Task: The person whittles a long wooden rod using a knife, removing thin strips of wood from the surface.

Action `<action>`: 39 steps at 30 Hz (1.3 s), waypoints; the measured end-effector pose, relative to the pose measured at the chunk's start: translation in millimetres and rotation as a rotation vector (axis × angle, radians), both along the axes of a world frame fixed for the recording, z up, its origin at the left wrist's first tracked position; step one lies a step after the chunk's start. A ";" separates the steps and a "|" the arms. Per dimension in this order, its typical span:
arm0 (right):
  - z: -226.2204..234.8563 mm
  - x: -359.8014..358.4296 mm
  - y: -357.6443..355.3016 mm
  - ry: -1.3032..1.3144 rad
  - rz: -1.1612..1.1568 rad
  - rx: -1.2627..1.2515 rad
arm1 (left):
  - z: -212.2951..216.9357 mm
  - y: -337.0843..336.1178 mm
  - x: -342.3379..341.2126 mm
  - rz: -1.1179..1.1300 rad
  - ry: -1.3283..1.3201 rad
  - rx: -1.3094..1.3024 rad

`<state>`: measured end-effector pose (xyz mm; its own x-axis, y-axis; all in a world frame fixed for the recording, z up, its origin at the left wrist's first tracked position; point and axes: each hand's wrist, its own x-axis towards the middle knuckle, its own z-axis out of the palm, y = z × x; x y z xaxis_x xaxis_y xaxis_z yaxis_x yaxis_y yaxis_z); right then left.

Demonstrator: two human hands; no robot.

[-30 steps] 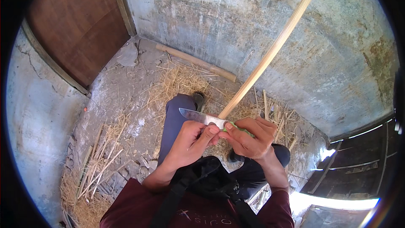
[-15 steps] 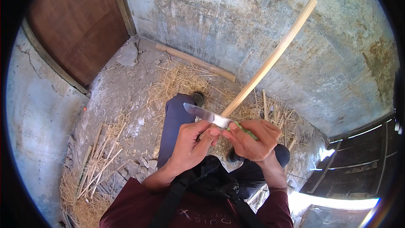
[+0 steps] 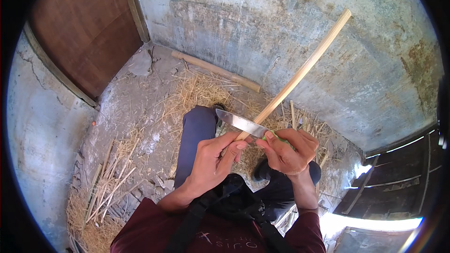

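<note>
My left hand (image 3: 213, 159) pinches the near end of a long pale bamboo strip (image 3: 300, 73), which slants up to the far right. Closed round the green handle of a knife (image 3: 240, 123), my right hand (image 3: 291, 151) holds it with the thumb by the base of the blade. The blade points left and lies across the strip a little beyond my left fingertips. Much of the handle is hidden by my right fingers.
Straw and shavings (image 3: 201, 91) litter the floor below my hands. A bamboo pole (image 3: 215, 70) lies along the foot of the stained wall (image 3: 225, 23). Several thin strips (image 3: 105, 187) are heaped at the left. A brown door (image 3: 86, 28) stands at the far left.
The knife has moved right and slightly farther along the strip, its blade tilted differently. My right hand has shifted a little right. The strip's far end has dipped slightly.
</note>
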<state>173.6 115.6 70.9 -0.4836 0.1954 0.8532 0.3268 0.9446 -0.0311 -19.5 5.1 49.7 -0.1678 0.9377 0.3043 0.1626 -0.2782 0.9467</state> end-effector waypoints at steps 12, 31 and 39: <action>0.8 8.5 10.5 0.041 -0.029 0.016 | -6.7 -4.5 2.7 0.052 0.030 0.009; 2.3 19.2 28.8 0.039 -0.033 -0.040 | -18.4 -9.7 -2.4 0.096 0.064 -0.019; -6.0 19.9 34.8 0.045 -0.042 0.019 | -24.0 -16.5 -9.1 0.090 0.116 -0.051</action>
<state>193.5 150.4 64.9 -0.4363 0.1983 0.8777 0.3652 0.9305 -0.0287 -28.6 -11.4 25.7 -0.2185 0.9351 0.2789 0.2936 -0.2095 0.9327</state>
